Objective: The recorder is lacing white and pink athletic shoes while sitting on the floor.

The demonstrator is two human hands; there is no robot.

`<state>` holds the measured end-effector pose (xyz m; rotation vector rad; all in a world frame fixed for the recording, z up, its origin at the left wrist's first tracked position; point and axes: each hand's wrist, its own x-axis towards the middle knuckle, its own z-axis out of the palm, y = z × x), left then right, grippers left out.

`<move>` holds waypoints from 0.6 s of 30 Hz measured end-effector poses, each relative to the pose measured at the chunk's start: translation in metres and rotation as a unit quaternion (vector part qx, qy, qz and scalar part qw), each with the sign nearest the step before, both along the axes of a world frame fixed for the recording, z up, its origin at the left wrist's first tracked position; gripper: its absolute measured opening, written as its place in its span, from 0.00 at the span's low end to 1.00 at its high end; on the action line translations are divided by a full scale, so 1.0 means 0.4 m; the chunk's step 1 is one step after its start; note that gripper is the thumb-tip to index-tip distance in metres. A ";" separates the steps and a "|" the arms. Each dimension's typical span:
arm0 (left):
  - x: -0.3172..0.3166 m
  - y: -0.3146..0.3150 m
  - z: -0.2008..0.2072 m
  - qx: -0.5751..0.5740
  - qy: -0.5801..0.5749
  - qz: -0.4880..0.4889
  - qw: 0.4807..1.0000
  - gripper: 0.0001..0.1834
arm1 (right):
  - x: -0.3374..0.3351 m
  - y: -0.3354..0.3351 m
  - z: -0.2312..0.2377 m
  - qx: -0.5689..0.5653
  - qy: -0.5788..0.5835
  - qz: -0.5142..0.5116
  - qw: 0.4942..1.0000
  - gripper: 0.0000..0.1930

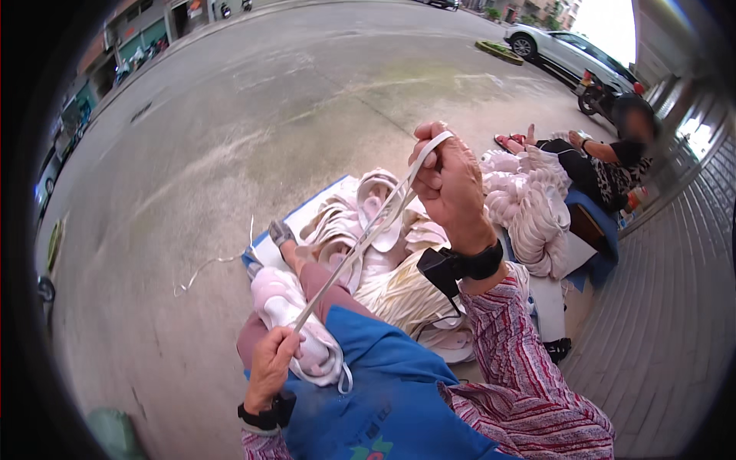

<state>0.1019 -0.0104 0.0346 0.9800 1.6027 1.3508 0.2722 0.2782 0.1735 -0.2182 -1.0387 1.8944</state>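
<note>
A flat white shoelace [335, 278] runs taut and doubled between my two hands. My right hand [451, 180] is raised, its fingers curled shut with the lace looped over them. Low on the left, my left hand [272, 360] pinches the lower end of the lace. Right beside that hand, a pale pink and white shoe upper [295, 318] lies across my lap, with a small white loop at its near end. Whether the lace passes through the upper is hidden by my left hand. Under my right forearm lies a bundle of cream laces [402, 295].
Stacked shoe uppers [337, 218] lie on a white board ahead of me. Another heap of uppers [533, 207] is to the right, near a seated person [606, 157]. A blue apron [368, 399] covers my lap. A loose lace [203, 268] trails on the concrete at left.
</note>
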 end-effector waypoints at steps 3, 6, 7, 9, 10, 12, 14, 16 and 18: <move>0.003 -0.008 0.031 0.022 -0.063 -0.006 0.998 0.11 | 0.024 0.007 0.010 -0.007 -0.018 -0.040 0.999 0.09; -0.002 -0.035 0.058 0.040 -0.079 0.013 0.996 0.11 | 0.025 0.020 0.011 0.000 0.001 -0.045 0.999 0.09; -0.001 -0.040 0.073 0.050 -0.108 0.024 0.993 0.11 | 0.025 0.024 0.014 -0.008 0.010 -0.058 0.998 0.10; -0.011 -0.063 0.078 0.063 -0.099 0.035 0.992 0.11 | 0.029 0.027 0.025 0.005 0.008 -0.064 0.998 0.10; -0.016 -0.068 0.080 0.072 -0.094 0.047 0.992 0.11 | 0.030 0.029 0.029 0.012 0.003 -0.071 0.997 0.10; -0.018 -0.082 0.080 0.079 -0.110 0.062 0.989 0.11 | 0.020 0.013 0.029 0.020 -0.005 -0.070 0.997 0.10; -0.027 -0.108 0.070 0.081 -0.131 0.089 0.984 0.11 | -0.004 -0.005 0.026 0.022 -0.019 -0.057 0.998 0.10; -0.036 -0.145 0.088 0.154 -0.142 0.103 0.972 0.12 | -0.005 -0.028 0.053 0.023 -0.018 -0.088 0.996 0.12; -0.057 -0.168 0.118 0.201 -0.102 0.156 0.962 0.13 | 0.029 0.035 0.040 0.001 -0.002 -0.093 0.996 0.13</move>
